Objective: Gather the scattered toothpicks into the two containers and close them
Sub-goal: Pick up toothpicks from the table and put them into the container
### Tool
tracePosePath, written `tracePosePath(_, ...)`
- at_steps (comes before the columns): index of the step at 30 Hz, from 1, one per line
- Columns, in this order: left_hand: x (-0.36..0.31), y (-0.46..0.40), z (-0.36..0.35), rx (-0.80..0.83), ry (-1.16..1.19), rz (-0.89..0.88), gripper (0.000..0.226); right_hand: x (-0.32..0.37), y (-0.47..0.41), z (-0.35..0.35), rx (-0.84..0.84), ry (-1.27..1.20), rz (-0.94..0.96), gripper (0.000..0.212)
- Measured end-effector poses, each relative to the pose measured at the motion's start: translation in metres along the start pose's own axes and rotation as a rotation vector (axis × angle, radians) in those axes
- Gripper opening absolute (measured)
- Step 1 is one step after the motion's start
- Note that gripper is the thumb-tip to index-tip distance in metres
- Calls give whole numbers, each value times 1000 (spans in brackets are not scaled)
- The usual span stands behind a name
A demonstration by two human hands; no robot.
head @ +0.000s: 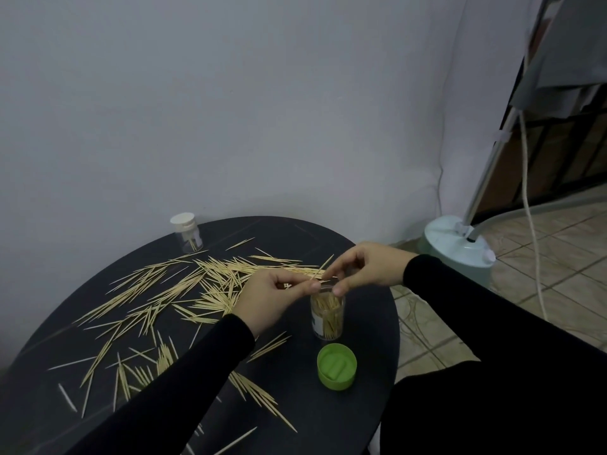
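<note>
Two containers: a clear open jar partly filled with toothpicks stands at about 3 o'clock on the tabletop; a second clear jar with a white lid on it stands at the far rim, about 11 o'clock.
Scattered toothpicks: many lie loose across the dark round tabletop, thickest from the centre out to 9 o'clock, with more toward 7 o'clock and a few near the 6 o'clock edge.
Green lid: lies on the tabletop just at 6 o'clock of the open jar, apart from it, inner side up.
Left hand: directly at 9 o'clock of the open jar's mouth, its grip narrow, thumb and fingers pinching a small bunch of toothpicks over the jar.
Right hand: above the jar's mouth at its 1 o'clock side, its grip narrow, fingertips pinching the same bunch; the thumb tip hangs at the jar's rim.
Sleeves: both arms wear black sleeves.
Surroundings: a pale wall behind the tabletop; a light green round stand base with a slanted pole on the tiled floor at 2 o'clock.
</note>
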State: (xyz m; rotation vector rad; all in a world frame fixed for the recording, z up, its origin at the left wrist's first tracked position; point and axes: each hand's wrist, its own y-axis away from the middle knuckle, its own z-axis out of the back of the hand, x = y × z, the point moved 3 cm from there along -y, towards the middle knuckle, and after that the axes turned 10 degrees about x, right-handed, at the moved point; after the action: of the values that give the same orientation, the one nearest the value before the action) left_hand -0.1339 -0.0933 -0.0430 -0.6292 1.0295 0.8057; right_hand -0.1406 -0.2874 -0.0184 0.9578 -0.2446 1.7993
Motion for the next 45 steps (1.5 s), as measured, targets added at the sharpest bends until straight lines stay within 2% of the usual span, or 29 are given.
tracePosePath(3,-3,-2,5,-20,-162,-41,3,-2,1,-1,67,68,-67,56)
tracePosePath(5,-8,-4,7,-19,-325,-84,9,-2,0,-6,118,114,-119,60)
tracePosePath(8,-18,-7,14,30,-642,-87,22,1,-1,-9,122,113,-128,51)
tracePosePath(11,-28,-8,17,90,-968,-79,46,4,-2,-9,88,99,-105,29)
tracePosePath(12,-31,-7,16,107,-1057,-75,53,4,-3,-9,84,102,-99,28)
tracePosePath(14,-34,-6,13,135,-1147,-67,57,4,-6,-11,84,113,-93,41)
tracePosePath(16,-34,-5,9,164,-1179,-55,54,5,-8,-13,79,105,-90,46)
tracePosePath(21,-28,-6,0,134,-1210,-103,48,7,-12,-15,79,78,-54,40)
tracePosePath(24,-22,-7,-6,95,-1142,-185,39,9,-12,-15,86,79,-45,37)
tracePosePath(28,-15,-9,2,48,-952,-249,24,8,-12,-15,75,83,-54,49)
tracePosePath(31,-10,-3,10,38,-816,-375,31,7,-13,-15,82,100,-65,44)
tracePosePath(34,-4,4,11,99,-887,-497,35,6,-14,-14,83,94,-60,45)
tracePosePath(37,0,6,10,104,-948,-527,36,6,-15,-15,88,105,-70,52)
tracePosePath(41,-1,6,16,-19,-871,-508,38,7,-16,-12,149,151,-93,58)
tracePosePath(43,-1,6,22,-100,-848,-435,35,4,-16,-9,180,175,-146,62)
tracePosePath(45,2,3,28,-121,-835,-300,26,0,-19,-6,177,213,-197,58)
